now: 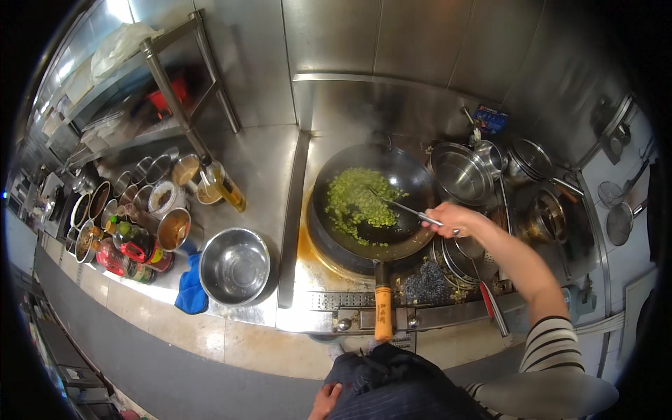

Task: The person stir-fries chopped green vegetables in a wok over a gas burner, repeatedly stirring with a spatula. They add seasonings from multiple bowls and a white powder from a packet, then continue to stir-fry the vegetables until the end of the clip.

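Note:
My right hand (450, 220) grips the handle of a long metal cooking utensil (407, 207). Its far end is sunk in chopped green vegetables (362, 202), so I cannot tell whether it is a ladle or a spatula. The pieces are spread over the left and middle of a dark wok (415, 178), with faint steam above. The wok sits on the stove, its wooden handle (384, 312) pointing towards me. Low beside my dark apron (388, 388) hangs my left hand (326, 400), away from the stove; its fingers are partly hidden.
Left of the stove stand a steel bowl (234, 266), a blue cloth (190, 286), an oil bottle (228, 189) and several seasoning containers (174, 229). A steel-wool scrubber (426, 281) lies right of the wok handle. Steel pans (462, 173) and a red-handled strainer (485, 296) crowd the right side.

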`<state>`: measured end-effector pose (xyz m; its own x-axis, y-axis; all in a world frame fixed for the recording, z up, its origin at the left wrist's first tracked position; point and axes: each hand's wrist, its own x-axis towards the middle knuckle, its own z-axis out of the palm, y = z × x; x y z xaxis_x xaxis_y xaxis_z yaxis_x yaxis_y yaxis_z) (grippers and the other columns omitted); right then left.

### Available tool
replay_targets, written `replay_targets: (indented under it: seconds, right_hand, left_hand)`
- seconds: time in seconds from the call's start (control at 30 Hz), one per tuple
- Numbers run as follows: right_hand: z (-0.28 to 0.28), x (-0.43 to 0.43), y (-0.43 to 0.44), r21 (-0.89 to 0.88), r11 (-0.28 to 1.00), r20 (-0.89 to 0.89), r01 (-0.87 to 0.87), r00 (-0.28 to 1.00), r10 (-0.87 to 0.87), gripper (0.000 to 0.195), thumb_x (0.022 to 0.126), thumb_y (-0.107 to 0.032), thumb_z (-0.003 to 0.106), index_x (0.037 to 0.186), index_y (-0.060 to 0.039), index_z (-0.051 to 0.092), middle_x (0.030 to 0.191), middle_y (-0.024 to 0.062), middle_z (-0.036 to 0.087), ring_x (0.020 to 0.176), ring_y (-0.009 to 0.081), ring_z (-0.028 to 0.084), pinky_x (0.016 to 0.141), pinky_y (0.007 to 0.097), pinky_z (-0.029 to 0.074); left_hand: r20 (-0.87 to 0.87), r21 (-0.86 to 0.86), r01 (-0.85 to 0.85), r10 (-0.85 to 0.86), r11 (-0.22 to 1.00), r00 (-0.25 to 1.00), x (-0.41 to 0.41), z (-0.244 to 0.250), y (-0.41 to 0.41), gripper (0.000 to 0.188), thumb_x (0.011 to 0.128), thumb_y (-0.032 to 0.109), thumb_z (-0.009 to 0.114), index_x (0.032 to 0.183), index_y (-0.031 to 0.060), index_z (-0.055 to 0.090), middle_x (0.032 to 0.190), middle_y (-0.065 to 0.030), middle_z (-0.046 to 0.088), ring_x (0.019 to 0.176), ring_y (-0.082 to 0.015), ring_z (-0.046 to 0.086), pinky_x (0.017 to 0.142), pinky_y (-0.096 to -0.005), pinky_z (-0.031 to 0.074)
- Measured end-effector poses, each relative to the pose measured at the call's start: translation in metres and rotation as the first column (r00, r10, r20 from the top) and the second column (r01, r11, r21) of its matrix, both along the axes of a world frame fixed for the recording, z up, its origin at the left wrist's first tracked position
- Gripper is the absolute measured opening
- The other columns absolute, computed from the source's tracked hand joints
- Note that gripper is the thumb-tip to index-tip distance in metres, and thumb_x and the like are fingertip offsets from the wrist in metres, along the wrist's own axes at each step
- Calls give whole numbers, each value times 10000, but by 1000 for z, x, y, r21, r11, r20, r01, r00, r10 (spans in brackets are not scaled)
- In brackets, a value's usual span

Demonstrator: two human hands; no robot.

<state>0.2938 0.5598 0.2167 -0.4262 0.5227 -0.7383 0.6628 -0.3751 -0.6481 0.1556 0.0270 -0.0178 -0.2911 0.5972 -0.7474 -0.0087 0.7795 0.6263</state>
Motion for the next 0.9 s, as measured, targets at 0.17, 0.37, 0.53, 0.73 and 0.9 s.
replay_targets:
  seconds: [0.17,0.37,0.53,0.73,0.9]
  right_hand:
    - [85,10,-3,123,879,475,-461,805,356,310,912,-288,498,821,-8,596,581,21,538,393,79,421,354,233,334]
    - [46,-18,-15,28,843,433,-537,767,474,321,913,-311,503,837,-17,607,582,12,533,416,63,432,356,203,316]
    - [-41,-57,-28,65,993,-44,-100,994,103,331,948,-298,425,935,10,547,613,6,455,403,58,333,343,221,280]
    - [-17,-23,-31,-115,992,-83,57,994,-66,353,960,-302,379,924,12,535,628,10,447,431,61,350,354,220,300]
    - [24,-25,-75,-136,961,72,-240,965,251,360,956,-319,390,969,4,549,633,0,440,446,63,360,365,213,293]
  left_hand:
    - [-49,42,-66,68,997,996,-3,-20,-12,497,832,461,532,1052,22,604,969,-236,600,973,-365,556,856,-402,429]
    - [-82,32,10,-8,999,997,-17,3,-7,465,843,424,537,1051,14,603,983,-218,598,951,-332,569,840,-385,436]
    - [87,8,41,-41,999,995,-28,-9,-14,474,856,421,525,1104,20,578,1042,-216,557,1001,-301,544,866,-375,416]
    - [-57,-88,-8,3,996,998,-23,41,10,471,857,432,515,1113,41,579,1053,-226,547,1021,-325,536,884,-377,408]
    - [-47,-81,-20,16,997,999,-22,15,0,473,850,428,531,1100,29,581,1034,-219,562,1002,-313,549,867,-371,417]
